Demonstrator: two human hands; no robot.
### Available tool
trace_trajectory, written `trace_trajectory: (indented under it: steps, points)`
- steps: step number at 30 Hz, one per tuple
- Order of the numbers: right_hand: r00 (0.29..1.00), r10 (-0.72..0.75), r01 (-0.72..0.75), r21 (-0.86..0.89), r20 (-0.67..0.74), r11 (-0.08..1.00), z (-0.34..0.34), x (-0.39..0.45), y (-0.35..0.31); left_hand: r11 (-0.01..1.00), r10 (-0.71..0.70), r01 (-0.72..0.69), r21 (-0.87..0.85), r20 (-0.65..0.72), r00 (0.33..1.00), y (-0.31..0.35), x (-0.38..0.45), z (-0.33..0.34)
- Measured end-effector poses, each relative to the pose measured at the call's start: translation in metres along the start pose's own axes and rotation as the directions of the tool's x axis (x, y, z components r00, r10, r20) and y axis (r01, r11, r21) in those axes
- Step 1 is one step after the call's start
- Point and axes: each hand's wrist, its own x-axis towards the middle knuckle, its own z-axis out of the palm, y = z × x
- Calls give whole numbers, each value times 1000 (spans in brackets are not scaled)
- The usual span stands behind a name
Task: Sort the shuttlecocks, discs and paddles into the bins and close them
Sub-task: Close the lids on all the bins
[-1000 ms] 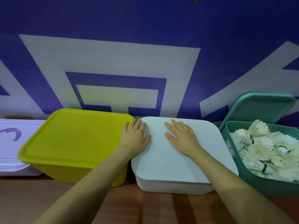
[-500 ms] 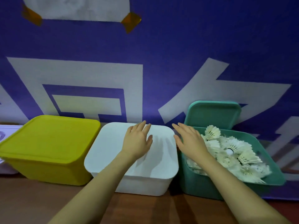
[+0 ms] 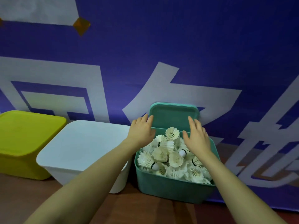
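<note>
A teal bin stands at the right, heaped with several white feather shuttlecocks. Its teal lid leans upright against the wall behind it. My left hand is open at the lid's left edge, fingertips touching or nearly touching it. Over the back of the bin, my right hand is open too, its fingers reaching up in front of the lid's right part. A white bin with its lid on sits in the middle, and a yellow bin with its lid on at the left.
The three bins stand in a row on a brown wooden surface, backed by a blue banner with white shapes. The banner drapes down to the right of the teal bin.
Both hands left the white lid and moved right to the teal bin's leaning lid. The view swung to the right, so the teal bin is now near the centre.
</note>
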Motion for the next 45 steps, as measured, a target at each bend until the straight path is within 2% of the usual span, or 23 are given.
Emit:
trace_trajectory:
  steps: [3,7,11,14,20,27,34,40,45]
  points:
    - [998,62,-63,28,21,998,-1,17,13,999,-33,32,38,41,999,6,22,7]
    - [998,55,-56,42,13,998,5,45,19,994,-94,88,69,80,992,1,48,18]
    - [997,81,-81,40,-2,996,14,70,24,996,-85,85,4,95,992,-5,65,30]
    - [997,83,-82,101,-8,992,27,76,27,996,-54,60,-61,91,994,-5,75,39]
    - [991,114,-91,261,-74,961,43,78,22,979,0,1,-203,5,1000,-2,78,51]
    - [964,80,-2,290,-255,957,19,70,10,966,31,-68,-251,-150,988,0,67,24]
    - [882,0,122,229,-471,966,-53,62,-24,974,48,-116,-194,-323,945,8,62,-36]
    - [807,-49,204,199,-589,959,-106,43,-47,970,44,-141,-199,-426,904,20,45,-91]
    - [731,-17,199,189,-682,962,-143,30,-66,968,64,-183,-172,-536,842,30,31,-122]
